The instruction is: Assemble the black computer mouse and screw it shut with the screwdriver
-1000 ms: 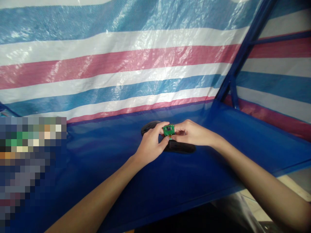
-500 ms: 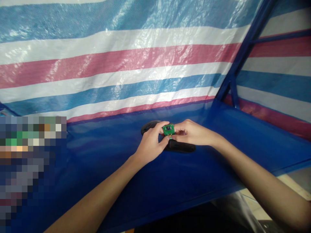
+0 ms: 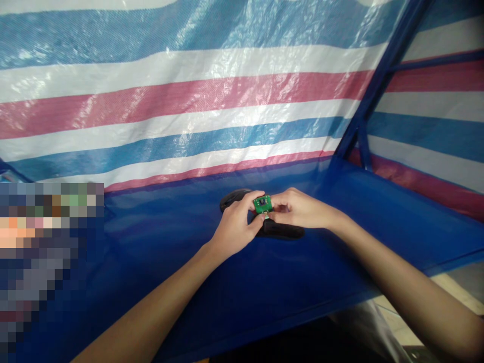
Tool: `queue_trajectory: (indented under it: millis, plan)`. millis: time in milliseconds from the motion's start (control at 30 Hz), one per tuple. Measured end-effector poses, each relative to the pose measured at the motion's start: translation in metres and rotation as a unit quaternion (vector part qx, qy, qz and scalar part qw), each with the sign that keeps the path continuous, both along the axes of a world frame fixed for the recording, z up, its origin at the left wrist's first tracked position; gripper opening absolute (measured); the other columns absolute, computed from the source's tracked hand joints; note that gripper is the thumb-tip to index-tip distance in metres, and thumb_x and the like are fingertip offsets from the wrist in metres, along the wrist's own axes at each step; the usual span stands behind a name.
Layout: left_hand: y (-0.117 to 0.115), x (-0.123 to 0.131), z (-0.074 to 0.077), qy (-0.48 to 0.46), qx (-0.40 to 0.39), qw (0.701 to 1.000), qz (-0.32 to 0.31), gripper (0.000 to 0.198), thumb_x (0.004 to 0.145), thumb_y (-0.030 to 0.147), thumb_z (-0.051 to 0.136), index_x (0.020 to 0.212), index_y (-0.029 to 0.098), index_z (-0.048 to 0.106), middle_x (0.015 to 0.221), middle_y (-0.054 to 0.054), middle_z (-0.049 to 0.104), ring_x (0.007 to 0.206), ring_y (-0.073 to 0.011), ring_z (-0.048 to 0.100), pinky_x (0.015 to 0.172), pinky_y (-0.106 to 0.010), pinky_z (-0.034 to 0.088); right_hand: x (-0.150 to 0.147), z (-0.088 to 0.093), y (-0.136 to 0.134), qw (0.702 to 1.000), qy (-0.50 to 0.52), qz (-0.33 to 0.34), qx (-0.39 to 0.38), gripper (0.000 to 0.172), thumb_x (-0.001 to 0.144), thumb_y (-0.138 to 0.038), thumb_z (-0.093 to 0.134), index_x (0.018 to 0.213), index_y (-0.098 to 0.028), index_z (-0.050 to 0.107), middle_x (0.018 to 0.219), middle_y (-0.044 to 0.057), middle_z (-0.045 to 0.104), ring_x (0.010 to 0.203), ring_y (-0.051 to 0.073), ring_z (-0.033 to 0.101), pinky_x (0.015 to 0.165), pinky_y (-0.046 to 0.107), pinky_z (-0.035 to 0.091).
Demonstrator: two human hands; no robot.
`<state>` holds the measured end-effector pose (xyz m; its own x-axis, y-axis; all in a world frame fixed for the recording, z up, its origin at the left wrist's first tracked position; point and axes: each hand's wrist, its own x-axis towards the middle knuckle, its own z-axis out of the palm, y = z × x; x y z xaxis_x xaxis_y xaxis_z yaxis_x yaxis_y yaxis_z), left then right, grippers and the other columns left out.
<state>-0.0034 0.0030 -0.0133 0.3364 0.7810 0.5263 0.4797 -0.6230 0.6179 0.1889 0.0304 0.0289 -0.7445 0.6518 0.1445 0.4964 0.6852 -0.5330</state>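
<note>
A small green circuit board [image 3: 262,203] with a dark component on its face is held up between both hands. My left hand [image 3: 236,222] is closed on its left side, fingers behind and thumb at the lower edge. My right hand [image 3: 297,207] pinches it from the right, thumb near a small pale connector at the bottom edge. Beneath the hands lies a black, curved plastic shell [image 3: 283,230], perhaps of a computer mouse. Another rounded black piece [image 3: 232,197] lies behind my left hand, partly covered by it.
Blue sheeting covers the table [image 3: 181,312]. A striped plastic sheet [image 3: 189,96] hangs as a wall behind it, and a blue metal frame post [image 3: 372,96] slants up at the right. The far left is pixelated and cannot be made out.
Both hands and the circuit board stay almost in place. The board looks slightly more tilted, and the whole view has shifted a little.
</note>
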Motion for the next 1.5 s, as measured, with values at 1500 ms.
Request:
queue_trajectory:
  millis: [1500]
  plan:
    - [-0.003,0.0008,0.0041,0.026,-0.006,1.0,0.006,0.044,0.079,0.012,0.053,0.121,0.025,0.049,0.108,-0.002,0.066,0.093,-0.0166,0.064,0.088,-0.033,0.048,-0.0014,0.001,-0.0014,0.999,-0.002,0.013,0.033,0.016,0.078,-0.018,0.051,0.078,-0.013,0.066,0.057,-0.005,0.041,0.052,0.008,0.041,0.05,0.019,0.029]
